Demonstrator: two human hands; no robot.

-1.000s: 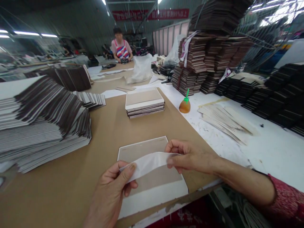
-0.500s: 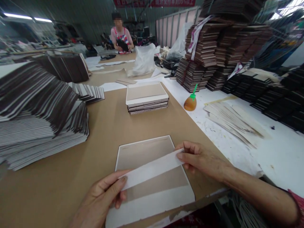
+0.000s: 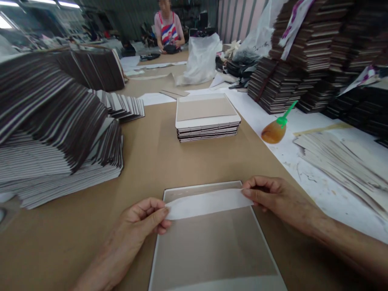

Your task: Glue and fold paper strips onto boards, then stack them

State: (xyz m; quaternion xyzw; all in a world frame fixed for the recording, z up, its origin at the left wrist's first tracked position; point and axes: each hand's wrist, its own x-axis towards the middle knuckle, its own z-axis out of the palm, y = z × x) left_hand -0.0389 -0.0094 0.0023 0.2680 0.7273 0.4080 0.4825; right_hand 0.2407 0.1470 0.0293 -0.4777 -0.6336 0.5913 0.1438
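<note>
A white paper strip (image 3: 206, 204) is stretched between my two hands, over the far part of a flat panel. My left hand (image 3: 147, 218) pinches the strip's left end between thumb and fingers. At the other end, my right hand (image 3: 265, 194) pinches it near the panel's far right corner. The panel (image 3: 212, 246) lies on the brown table covering, with a grey-beige face, a thin white border and a wider white band at its near end. Whether the strip touches the panel all along, I cannot tell.
Beyond the panel stands a short stack of similar panels (image 3: 207, 115). Large piles of dark-and-white panels (image 3: 66, 133) fill the left. To the right are a glue bottle (image 3: 274, 131) with a green nozzle, loose strips (image 3: 342, 157) and tall brown stacks (image 3: 303, 60). A person (image 3: 169, 30) works at the back.
Both hands have carried the white strip away from me, from across the panel's middle to its far edge. The strip is now more level. My view has tilted down and shifted left.
</note>
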